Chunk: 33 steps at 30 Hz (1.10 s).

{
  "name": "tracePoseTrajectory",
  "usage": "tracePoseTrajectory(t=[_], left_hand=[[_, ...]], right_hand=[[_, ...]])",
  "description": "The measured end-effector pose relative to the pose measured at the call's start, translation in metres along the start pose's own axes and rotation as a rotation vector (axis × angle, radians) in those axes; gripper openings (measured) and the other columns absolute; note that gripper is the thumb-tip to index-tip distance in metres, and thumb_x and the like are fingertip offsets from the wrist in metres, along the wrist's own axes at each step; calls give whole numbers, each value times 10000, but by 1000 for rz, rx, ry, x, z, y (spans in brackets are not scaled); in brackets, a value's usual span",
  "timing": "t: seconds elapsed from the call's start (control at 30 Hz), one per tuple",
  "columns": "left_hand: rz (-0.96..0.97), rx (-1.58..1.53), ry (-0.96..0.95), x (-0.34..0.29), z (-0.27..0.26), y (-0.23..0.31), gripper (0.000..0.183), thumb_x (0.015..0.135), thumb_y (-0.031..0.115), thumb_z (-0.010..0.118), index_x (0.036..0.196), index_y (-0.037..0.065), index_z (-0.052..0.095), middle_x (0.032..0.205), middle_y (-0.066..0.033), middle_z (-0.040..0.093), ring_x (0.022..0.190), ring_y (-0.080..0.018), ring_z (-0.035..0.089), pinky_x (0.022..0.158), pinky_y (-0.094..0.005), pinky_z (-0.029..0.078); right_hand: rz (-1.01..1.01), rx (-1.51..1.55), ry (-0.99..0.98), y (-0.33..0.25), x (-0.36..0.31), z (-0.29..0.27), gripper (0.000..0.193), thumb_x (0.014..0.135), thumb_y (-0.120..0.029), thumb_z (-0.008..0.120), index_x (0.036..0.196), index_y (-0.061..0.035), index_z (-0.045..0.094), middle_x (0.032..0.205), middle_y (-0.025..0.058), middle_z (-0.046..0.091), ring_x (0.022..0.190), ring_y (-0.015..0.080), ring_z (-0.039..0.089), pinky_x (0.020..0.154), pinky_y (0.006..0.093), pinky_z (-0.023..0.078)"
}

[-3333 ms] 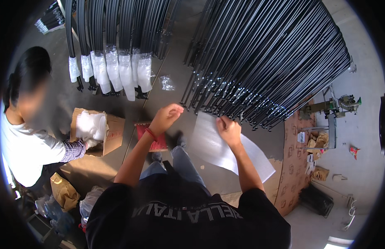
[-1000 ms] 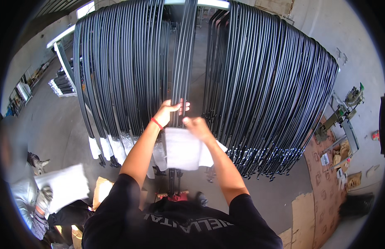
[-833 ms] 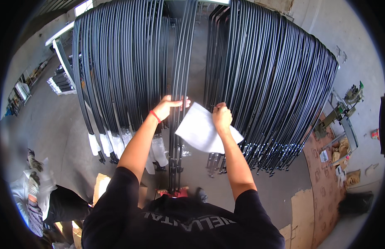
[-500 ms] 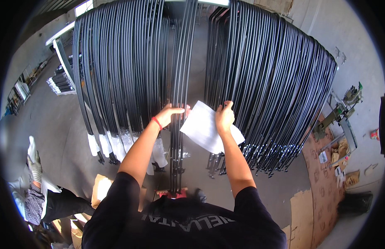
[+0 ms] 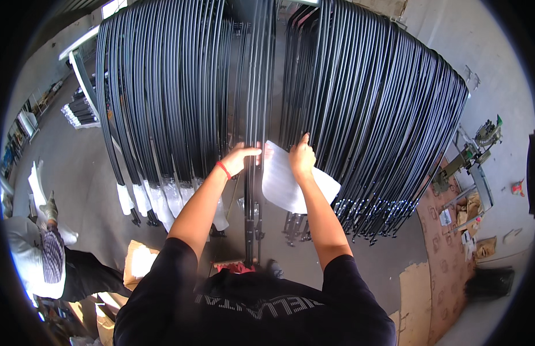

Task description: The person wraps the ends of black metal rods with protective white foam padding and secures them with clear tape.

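Observation:
A small cluster of long, thin black rods (image 5: 251, 190) hangs upright in front of me, between two dense rows of similar rods. My left hand (image 5: 237, 160), a red band at its wrist, is closed around this cluster, thumb in front and fingertips behind. A limp white sheet (image 5: 286, 187) hangs just right of the cluster, its left edge close to my left fingertips. Fingers closed, my right hand (image 5: 302, 158) grips the sheet near its upper edge. Part of the sheet passes behind my right forearm.
Left and right stand the packed rod rows, the left row (image 5: 163, 104) with white sleeves (image 5: 158, 199) on several lower ends, the right row (image 5: 383, 115) with bare tips. A co-worker (image 5: 39, 254) is at the far left. Cardboard (image 5: 414, 294) and a green machine (image 5: 466, 155) are at right.
My right hand has shifted left and slightly up, bringing the sheet nearer the rod cluster. The cluster hangs a little further right. At far left the co-worker's gloved hand has moved lower.

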<state>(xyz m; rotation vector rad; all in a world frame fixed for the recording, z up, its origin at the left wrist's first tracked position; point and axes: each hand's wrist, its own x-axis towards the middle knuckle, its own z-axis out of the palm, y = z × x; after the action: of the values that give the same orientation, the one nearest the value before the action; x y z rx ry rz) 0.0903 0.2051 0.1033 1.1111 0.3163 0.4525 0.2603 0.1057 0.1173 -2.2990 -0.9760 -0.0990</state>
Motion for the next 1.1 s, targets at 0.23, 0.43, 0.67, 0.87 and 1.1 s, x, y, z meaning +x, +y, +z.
tracePoseTrajectory(t=[0.23,0.43,0.67,0.87,1.1], left_hand=[[13,26,-7,-8,21,10,327,798,93,526,1099,-33,509,1063,-157,571,968,-203,562,806,-301,458],[50,33,-80,-6,12,2,340,818,96,514,1136,-23,502,1157,-145,525,1012,-178,536,836,-291,436],[24,20,-85,6,14,-1,313,812,137,530,1080,-23,540,1147,-143,529,1082,-187,499,951,-293,365],[-77,-145,-247,4,17,-1,198,783,71,463,948,-15,529,1205,-250,442,1157,-310,424,1016,-376,296],[-56,-100,-244,-3,-2,-1,154,759,84,445,884,29,516,1190,-241,461,1131,-327,444,1001,-391,314]], right_hand=[[77,198,-141,36,8,22,251,751,-205,574,856,22,586,797,205,612,821,340,597,727,390,470],[-276,374,-461,50,0,10,239,823,-196,505,790,35,555,807,257,578,824,355,588,686,411,449],[-537,363,-512,19,-34,-6,257,815,-134,478,964,73,446,760,257,572,759,368,592,669,383,460],[-370,308,-852,24,-64,25,316,721,-82,511,1001,63,503,857,229,599,848,311,591,776,379,433],[-268,-135,-844,86,-113,47,398,678,-46,475,1068,-3,541,982,235,582,970,352,551,879,351,425]])
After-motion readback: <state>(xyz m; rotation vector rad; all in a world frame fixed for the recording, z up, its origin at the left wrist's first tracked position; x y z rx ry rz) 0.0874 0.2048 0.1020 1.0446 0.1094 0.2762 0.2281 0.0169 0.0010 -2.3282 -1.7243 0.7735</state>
